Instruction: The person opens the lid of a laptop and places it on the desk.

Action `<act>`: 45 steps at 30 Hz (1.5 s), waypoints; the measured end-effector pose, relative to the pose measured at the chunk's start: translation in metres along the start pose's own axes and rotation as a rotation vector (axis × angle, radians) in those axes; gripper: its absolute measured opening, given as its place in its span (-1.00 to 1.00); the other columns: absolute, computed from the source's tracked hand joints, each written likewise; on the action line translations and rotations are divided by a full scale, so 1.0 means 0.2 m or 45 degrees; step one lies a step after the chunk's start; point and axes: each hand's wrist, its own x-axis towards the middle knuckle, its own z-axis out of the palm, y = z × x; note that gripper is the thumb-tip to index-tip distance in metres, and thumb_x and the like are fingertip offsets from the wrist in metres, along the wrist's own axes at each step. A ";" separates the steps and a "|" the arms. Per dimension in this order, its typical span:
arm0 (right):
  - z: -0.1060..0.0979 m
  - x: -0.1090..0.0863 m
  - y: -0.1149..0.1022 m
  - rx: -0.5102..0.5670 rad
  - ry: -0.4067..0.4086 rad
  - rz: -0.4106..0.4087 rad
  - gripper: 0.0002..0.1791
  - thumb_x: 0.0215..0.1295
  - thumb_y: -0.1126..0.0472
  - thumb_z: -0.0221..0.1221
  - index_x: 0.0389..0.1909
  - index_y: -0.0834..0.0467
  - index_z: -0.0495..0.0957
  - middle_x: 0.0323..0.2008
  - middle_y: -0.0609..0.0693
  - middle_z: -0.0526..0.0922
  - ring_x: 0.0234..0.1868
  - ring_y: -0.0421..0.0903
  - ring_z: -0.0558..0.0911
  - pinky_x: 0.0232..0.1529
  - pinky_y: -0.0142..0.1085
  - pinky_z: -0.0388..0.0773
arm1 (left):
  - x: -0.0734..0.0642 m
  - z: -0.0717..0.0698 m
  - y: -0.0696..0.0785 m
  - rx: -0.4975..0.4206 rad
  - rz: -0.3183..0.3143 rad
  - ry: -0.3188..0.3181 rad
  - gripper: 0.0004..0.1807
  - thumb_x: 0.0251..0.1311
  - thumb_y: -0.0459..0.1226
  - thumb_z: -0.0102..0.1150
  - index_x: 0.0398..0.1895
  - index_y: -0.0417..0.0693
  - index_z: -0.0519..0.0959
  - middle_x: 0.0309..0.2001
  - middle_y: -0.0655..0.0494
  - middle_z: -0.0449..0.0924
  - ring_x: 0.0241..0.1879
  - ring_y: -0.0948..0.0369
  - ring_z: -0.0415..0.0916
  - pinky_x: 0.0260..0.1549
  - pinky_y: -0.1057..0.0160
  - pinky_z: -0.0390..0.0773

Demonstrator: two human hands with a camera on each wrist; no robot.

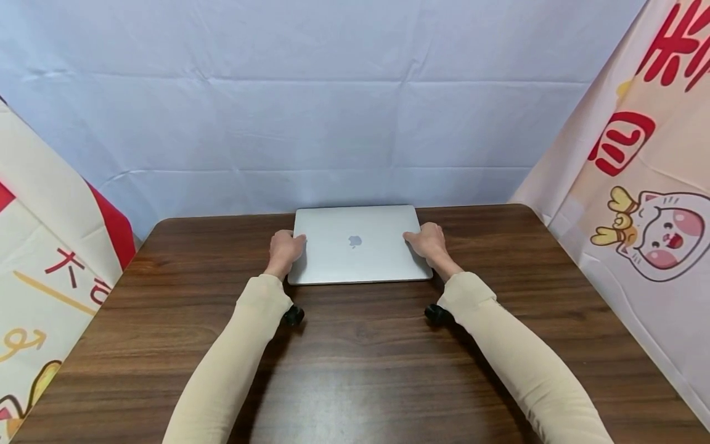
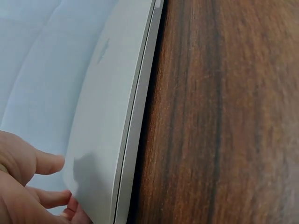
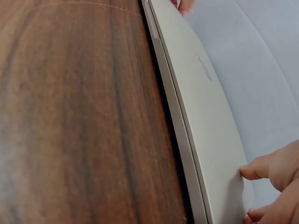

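A closed silver laptop (image 1: 355,265) with a grey apple logo lies near the far edge of the wooden table, lid up. At its left side my left hand (image 1: 285,248) grips the edge, thumb over the lid and the other fingers along the side. On the opposite side my right hand (image 1: 428,242) holds the right edge the same way, thumb on the lid. In the left wrist view, the laptop's front edge (image 2: 128,140) shows a thin seam between lid and base. The undersides of the fingers are partly hidden.
Brown wood-grain table (image 1: 355,345) stretches in front of the laptop. Behind it hangs a pale cloth backdrop (image 1: 310,111). Printed cloths hang at the left (image 1: 50,265) and right (image 1: 638,185). A small black device (image 1: 294,316) sits at each cuff.
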 end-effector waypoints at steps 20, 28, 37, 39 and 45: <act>-0.02 -0.08 0.03 0.127 -0.028 0.030 -0.46 0.46 0.13 0.23 -0.62 0.09 0.13 -0.72 -0.09 0.08 -0.68 -0.16 0.12 -0.58 -0.26 0.19 | -0.03 0.00 -0.03 -0.197 -0.037 0.105 -0.49 0.51 -0.26 0.10 0.43 -0.28 0.42 0.36 -0.26 0.44 0.35 -0.11 0.40 0.26 -0.13 0.45; -0.02 -0.12 0.03 0.164 -0.020 -0.006 -0.49 0.47 0.13 0.21 -0.62 0.10 0.16 -0.70 -0.09 0.10 -0.64 -0.15 0.16 -0.53 -0.25 0.22 | -0.08 -0.03 -0.02 -0.216 -0.011 0.121 -0.47 0.51 -0.25 0.10 0.46 -0.30 0.39 0.33 -0.28 0.46 0.32 -0.12 0.43 0.26 -0.12 0.46; -0.06 -0.20 0.02 0.223 -0.058 -0.031 -0.58 0.51 0.12 0.17 0.09 0.43 0.51 -0.12 0.26 0.54 -0.16 0.06 0.51 -0.10 -0.09 0.51 | -0.15 -0.08 -0.02 -0.253 0.019 0.058 -0.41 0.54 -0.25 0.06 0.54 -0.27 0.29 0.44 -0.28 0.34 0.38 -0.12 0.36 0.30 -0.15 0.41; -0.07 -0.22 0.02 0.237 -0.076 -0.033 -0.43 0.52 0.12 0.15 0.32 0.48 0.39 0.15 0.37 0.49 0.04 0.13 0.53 0.07 -0.02 0.53 | -0.16 -0.09 -0.01 -0.270 0.012 0.046 -0.41 0.55 -0.25 0.05 0.55 -0.25 0.27 0.47 -0.26 0.31 0.41 -0.12 0.33 0.32 -0.14 0.38; -0.09 -0.28 0.01 0.249 -0.109 -0.050 -0.27 0.54 0.12 0.13 0.49 0.51 0.16 0.43 0.44 0.28 0.37 0.27 0.41 0.30 0.12 0.43 | -0.21 -0.12 0.00 -0.319 -0.008 0.029 -0.40 0.56 -0.26 0.03 0.57 -0.25 0.23 0.51 -0.21 0.26 0.46 -0.07 0.26 0.37 -0.08 0.32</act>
